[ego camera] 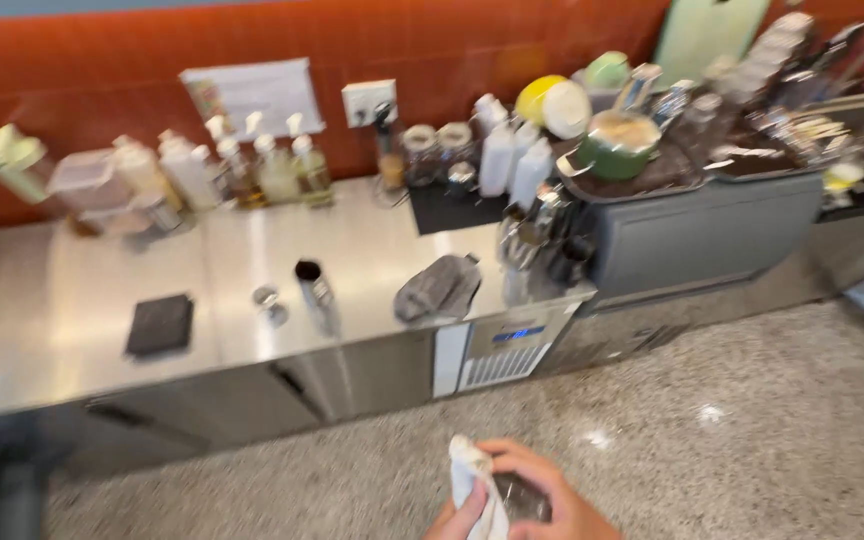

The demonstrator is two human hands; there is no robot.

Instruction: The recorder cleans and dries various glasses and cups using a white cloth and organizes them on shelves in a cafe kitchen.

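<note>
From my remote station I record 2 hands at the near edge of the view, low and centre, over the speckled floor point(752, 420). The right hand point(542, 495) is closed around a small dark rounded object point(520, 497); motion blur keeps me from telling what kind of thing it is. The left hand point(462, 520) shows only in part at the frame edge, its fingers pinched on a white cloth point(472, 480) that is pressed against the dark object. Both hands and both items sit well apart from the counter.

The steel counter point(72, 300) runs across the far side, under an orange tiled wall point(102, 70). On it, from left to right: a flat black pad point(160, 324), a small metal cup point(270, 300), a tall metal cylinder point(314, 290) and a crumpled grey cloth point(437, 288). A row of pump bottles point(252, 165) stands far back against the wall. To the right, a grey machine point(702, 235) carries a green pot point(617, 145) on top, with white squeeze bottles point(512, 160) just beside it. The whole frame is blurred.
</note>
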